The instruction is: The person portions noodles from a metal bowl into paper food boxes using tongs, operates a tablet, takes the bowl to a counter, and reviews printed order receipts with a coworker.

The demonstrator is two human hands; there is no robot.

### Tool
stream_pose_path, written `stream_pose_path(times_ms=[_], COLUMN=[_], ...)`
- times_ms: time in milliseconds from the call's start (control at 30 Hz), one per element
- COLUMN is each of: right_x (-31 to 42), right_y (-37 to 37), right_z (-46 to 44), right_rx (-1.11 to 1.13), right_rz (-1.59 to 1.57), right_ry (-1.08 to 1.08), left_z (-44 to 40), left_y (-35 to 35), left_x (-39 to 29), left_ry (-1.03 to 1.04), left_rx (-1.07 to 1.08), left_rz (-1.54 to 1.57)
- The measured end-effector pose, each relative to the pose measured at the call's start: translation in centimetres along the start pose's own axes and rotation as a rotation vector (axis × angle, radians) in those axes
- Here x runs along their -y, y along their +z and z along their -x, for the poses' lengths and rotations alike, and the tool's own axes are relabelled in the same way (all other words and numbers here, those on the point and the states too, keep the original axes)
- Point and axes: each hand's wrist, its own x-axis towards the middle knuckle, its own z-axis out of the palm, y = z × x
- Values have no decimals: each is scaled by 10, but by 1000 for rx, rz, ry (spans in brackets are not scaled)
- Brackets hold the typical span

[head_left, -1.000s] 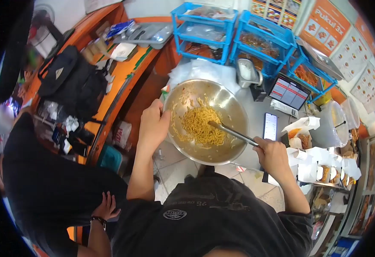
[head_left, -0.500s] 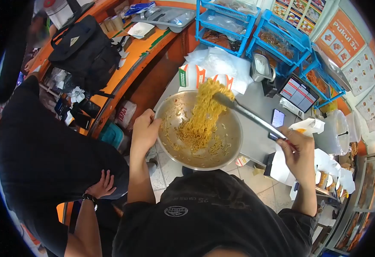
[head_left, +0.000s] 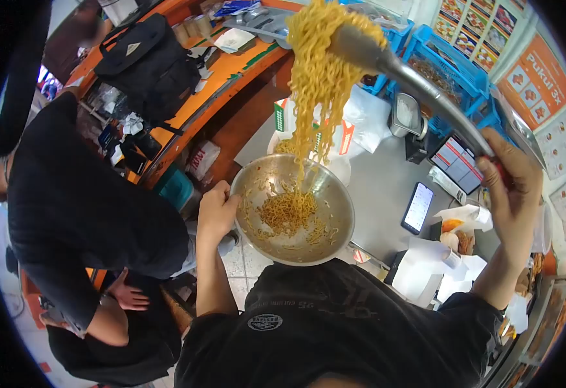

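Head view: noodles point(head_left: 316, 81) lifted higher; bowl point(head_left: 339, 202) contact unclear.

Right hand point(head_left: 513, 173) high and curled, left hand point(head_left: 216, 211) lower, fingers bent.

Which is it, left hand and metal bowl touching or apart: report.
Touching. The head view shows the left hand gripping the near-left rim of the metal bowl, thumb over the edge.
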Motion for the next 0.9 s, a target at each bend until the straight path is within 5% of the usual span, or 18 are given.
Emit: stream_pose_path(times_ms=[133,267,500,633,767,900], right_x=[-24,-50,-74,-74,-98,-107], right_y=[-17,-25,0,27,74,124], right_z=[-17,-33,-27,-18,0,20], right_rx=[13,-66,-1,145,247,556], right_rz=[-114,-86,-91,-122,-30,111], right_ry=[134,-43,8,195,20,130], left_z=[10,16,24,23,23,23], left_y=[6,9,7,8,2,-1], left_x=[-1,-5,-20,-26,-33,-38], left_ry=[-41,-40,-67,-54,-100,-106], left_rx=[-24,-38,-24,-36,4,19], left_rz=[12,-29,-74,-70,-75,-64])
